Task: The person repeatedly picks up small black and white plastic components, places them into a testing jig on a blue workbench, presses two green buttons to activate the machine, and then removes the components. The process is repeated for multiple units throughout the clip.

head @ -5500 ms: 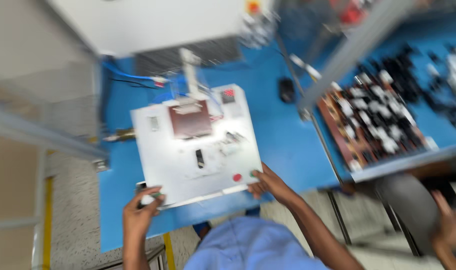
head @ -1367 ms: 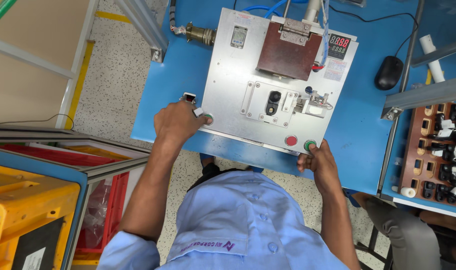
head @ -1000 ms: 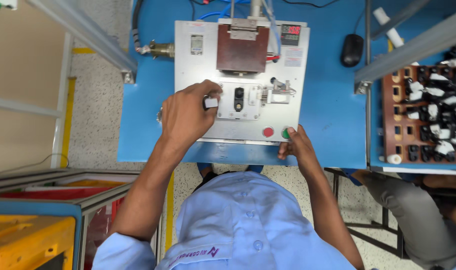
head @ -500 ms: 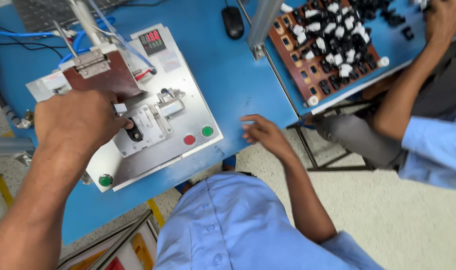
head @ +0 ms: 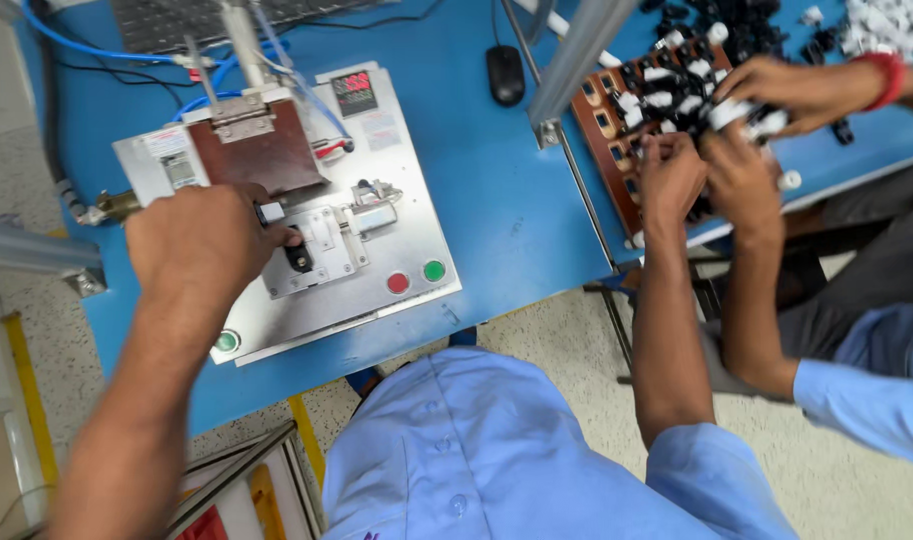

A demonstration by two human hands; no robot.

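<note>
My left hand (head: 202, 245) rests on a grey metal test fixture (head: 417, 225) and pinches a small white part (head: 272, 212) beside a black socket (head: 299, 260) on its middle block. My right hand (head: 672, 175) reaches into a brown tray (head: 609, 160) of black and white small parts, with its fingers curled down among them. What those fingers hold is hidden. The fixture carries a brown clamp plate (head: 257, 150), a red button (head: 398, 283) and two green buttons (head: 434, 270) (head: 227, 341).
A co-worker's two hands (head: 742, 180) (head: 787, 90) work in the same tray, right beside my right hand. A black mouse (head: 505, 75), an aluminium post (head: 577, 50) and blue hoses (head: 192, 80) stand on the blue table (head: 507, 210). Loose parts lie at the far right.
My right hand has left the fixture's front edge and moved right into the tray. My left hand has stayed on the fixture's middle block. The view has swung to the right.
</note>
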